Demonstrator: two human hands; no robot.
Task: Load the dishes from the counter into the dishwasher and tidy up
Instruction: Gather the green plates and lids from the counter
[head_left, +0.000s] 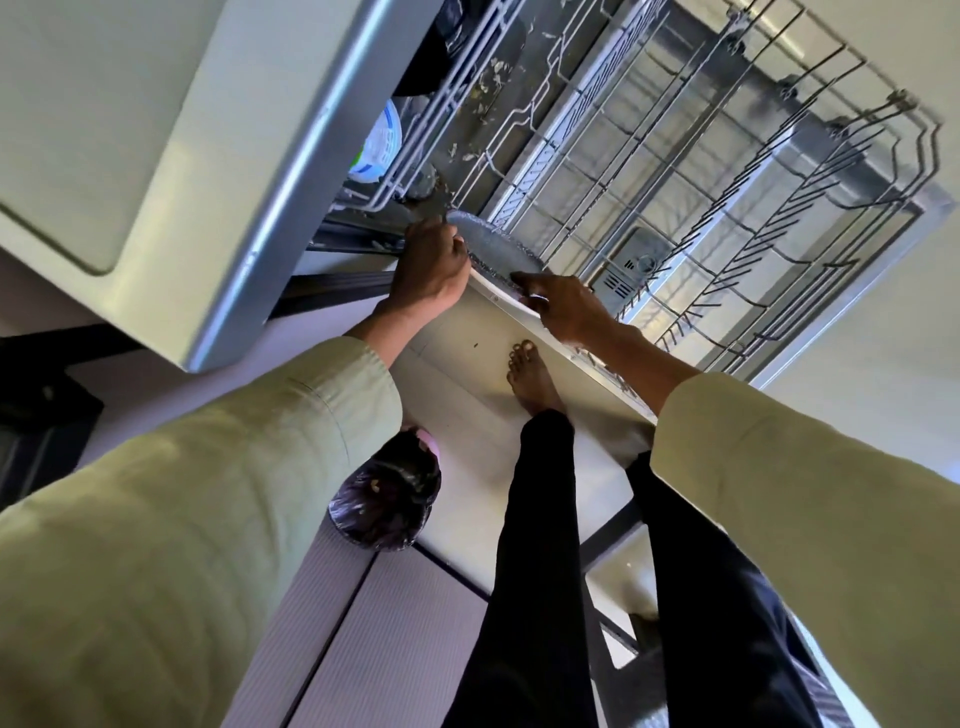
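Readable text: none — no word, brand or number can be made out anywhere in the view.
Detergent dispenser panel (631, 273): moulded slots and a round knob only — any marking too small to read.
Plate (383, 143) in the lower rack: blue and green print, blurred, not legible as lettering.

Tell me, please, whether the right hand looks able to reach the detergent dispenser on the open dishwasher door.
Probably yes: the right hand sits close to the detergent dispenser, but it is busy holding the plate.
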